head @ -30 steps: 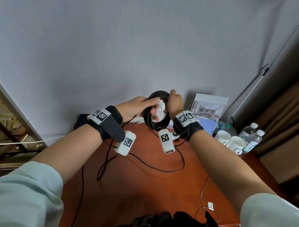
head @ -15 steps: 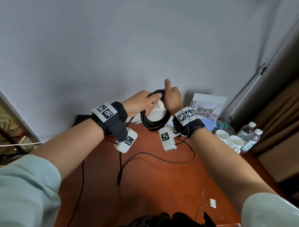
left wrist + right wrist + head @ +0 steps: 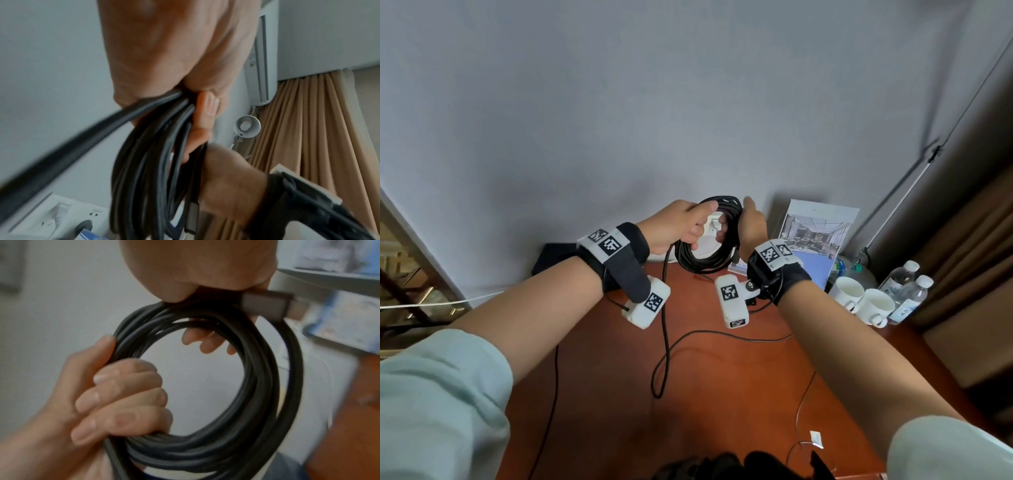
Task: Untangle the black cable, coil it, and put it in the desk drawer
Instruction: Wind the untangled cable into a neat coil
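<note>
The black cable (image 3: 698, 262) is wound into a round coil of several loops, held upright above the far end of the desk. My left hand (image 3: 681, 228) grips the coil's left side with curled fingers (image 3: 121, 395). My right hand (image 3: 751, 228) grips its right side (image 3: 273, 386), and a grey plug end (image 3: 265, 305) sticks out beside that palm. One loose strand (image 3: 665, 329) hangs from my left hand down onto the reddish-brown desk (image 3: 722, 394) and bends into a loop there. In the left wrist view the bundle (image 3: 148, 162) passes under the palm. No drawer is in view.
Two white cups (image 3: 863, 299) and two water bottles (image 3: 909, 291) stand at the desk's right edge. A picture card (image 3: 815, 236) leans on the wall behind my right hand. A thin white wire with a tag (image 3: 815, 440) lies front right. A flat black object (image 3: 556, 257) sits back left.
The loose strand on the desk has shortened and drawn in toward the coil. My right hand's raised finger has come down onto the coil. Both hands dropped slightly.
</note>
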### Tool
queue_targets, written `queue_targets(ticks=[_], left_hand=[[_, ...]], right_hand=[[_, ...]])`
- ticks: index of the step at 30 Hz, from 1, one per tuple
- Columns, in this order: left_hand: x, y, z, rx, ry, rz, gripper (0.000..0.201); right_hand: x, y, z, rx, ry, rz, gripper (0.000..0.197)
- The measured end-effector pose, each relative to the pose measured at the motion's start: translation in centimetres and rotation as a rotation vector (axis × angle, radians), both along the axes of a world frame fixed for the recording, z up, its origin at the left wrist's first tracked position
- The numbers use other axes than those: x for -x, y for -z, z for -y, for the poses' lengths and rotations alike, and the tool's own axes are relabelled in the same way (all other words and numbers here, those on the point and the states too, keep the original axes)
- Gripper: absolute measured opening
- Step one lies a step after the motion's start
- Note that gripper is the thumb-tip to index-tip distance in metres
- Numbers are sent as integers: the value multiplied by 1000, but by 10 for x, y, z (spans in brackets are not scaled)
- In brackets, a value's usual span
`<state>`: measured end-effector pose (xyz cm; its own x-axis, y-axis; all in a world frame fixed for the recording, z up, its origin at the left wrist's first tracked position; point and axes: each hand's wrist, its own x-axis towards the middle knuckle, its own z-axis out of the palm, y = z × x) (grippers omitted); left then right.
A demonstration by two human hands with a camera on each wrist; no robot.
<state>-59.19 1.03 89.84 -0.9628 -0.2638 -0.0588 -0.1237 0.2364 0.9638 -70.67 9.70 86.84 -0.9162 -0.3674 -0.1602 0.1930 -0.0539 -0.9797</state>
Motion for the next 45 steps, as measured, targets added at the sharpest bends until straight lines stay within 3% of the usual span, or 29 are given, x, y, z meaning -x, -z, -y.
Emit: queue_targets(ticks=[3, 6, 9, 13, 15, 19, 22, 24, 28, 30, 33, 37, 42, 45], left_hand=[[-3, 0, -3, 50, 25, 9, 42], [-6, -7, -7, 45, 42, 1, 42], [-9, -16, -8, -26, 92, -17, 37], [-15, -14, -8, -197, 155, -59, 44], [-15, -12, -10, -162, 120, -81, 42], [-12, -15, -11, -57, 16, -41, 42], [-10, -17, -12, -7, 21, 17, 39], [-10, -19, -16, 5, 30, 24, 36], [-14, -22, -21, -149, 44, -56, 23], [-16, -20, -22, -156, 71, -93, 32], [-18, -19, -22, -122, 59, -113, 49], [-16, -21, -14, -116, 28, -63, 44], [-16, -23, -15, -173, 106, 23, 34], [-19, -26, -21, -353, 163, -30, 32]], right_hand=[[1, -8, -1, -138, -75, -360, 65], [-1, -19, 0, -164, -86, -512, 73], [1, -18, 3, -54, -61, -396, 73], [1, -14, -2, 234, 39, 58, 55], [-3, -9, -4, 279, 69, 150, 45], [-8, -2, -7, 219, 22, 118, 47], [-11, -13, -8, 8, 12, -167, 60], [-11, -18, -7, -43, 53, -249, 61], [-11, -15, -5, 115, 91, 16, 40], [-14, -12, -7, 260, 118, 226, 36], [-19, -6, -10, 248, 62, 356, 37], [-19, -9, -11, 152, -96, 356, 40], [-26, -18, -6, 38, -41, 97, 54], [-26, -13, -9, 90, -60, 238, 36]])
